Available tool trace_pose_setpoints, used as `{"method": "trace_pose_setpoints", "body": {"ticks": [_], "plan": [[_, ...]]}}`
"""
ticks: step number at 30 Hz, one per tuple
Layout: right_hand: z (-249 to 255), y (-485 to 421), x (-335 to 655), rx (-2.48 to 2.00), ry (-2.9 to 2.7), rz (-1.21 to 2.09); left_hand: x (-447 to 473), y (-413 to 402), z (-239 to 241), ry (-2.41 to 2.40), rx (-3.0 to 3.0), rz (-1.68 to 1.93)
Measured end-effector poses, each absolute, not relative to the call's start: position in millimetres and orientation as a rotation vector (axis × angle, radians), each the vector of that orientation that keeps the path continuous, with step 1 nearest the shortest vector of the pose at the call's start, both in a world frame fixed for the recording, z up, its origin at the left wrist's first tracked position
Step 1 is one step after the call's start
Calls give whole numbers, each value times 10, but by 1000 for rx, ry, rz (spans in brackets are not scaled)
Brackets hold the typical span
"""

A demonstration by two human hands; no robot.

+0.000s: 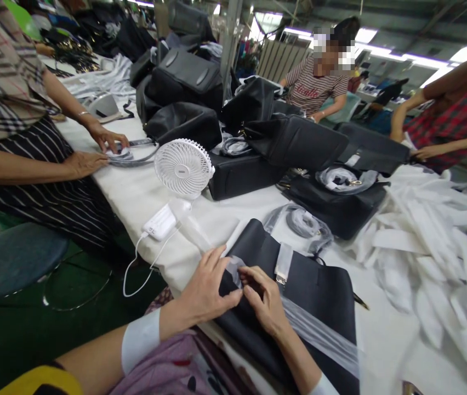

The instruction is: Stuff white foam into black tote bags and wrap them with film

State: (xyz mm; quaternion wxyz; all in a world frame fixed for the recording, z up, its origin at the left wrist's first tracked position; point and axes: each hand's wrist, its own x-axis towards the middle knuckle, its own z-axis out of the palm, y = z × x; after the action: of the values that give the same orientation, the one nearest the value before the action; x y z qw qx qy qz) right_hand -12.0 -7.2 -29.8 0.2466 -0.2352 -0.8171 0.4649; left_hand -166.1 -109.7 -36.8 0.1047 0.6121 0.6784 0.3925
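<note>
A black handbag lies on the table in front of me, with a white-wrapped metal clasp on its front. A strip of clear plastic film runs across it, and a crumpled bit of film shows at its left side. My left hand rests at that left edge, fingers stretched out and thumb apart. My right hand is curled above the bag beside the left thumb, its fingertips pinched at the film. Just beyond the bag lies a plastic-wrapped coiled strap.
A white fan and a white power bank with a cable stand left of the bag. Black bags are piled behind. White wrapping strips heap at right. Co-workers' hands handle a strap at left; others stand across the table.
</note>
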Motion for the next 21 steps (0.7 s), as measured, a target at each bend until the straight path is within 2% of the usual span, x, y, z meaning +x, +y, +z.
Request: {"method": "trace_pose_setpoints", "body": {"ticks": [7, 15, 21], "plan": [[-346, -69, -113, -647, -2254, 1165, -1693, -836, -445, 2079, 1657, 1361], [-468, -17, -221, -718, -2346, 920, -1792, -734, -551, 2050, 1118, 1536], [-526, -35, -313, -764, -2700, 316, -1803, -821, -619, 2000, 942, 1663]]}}
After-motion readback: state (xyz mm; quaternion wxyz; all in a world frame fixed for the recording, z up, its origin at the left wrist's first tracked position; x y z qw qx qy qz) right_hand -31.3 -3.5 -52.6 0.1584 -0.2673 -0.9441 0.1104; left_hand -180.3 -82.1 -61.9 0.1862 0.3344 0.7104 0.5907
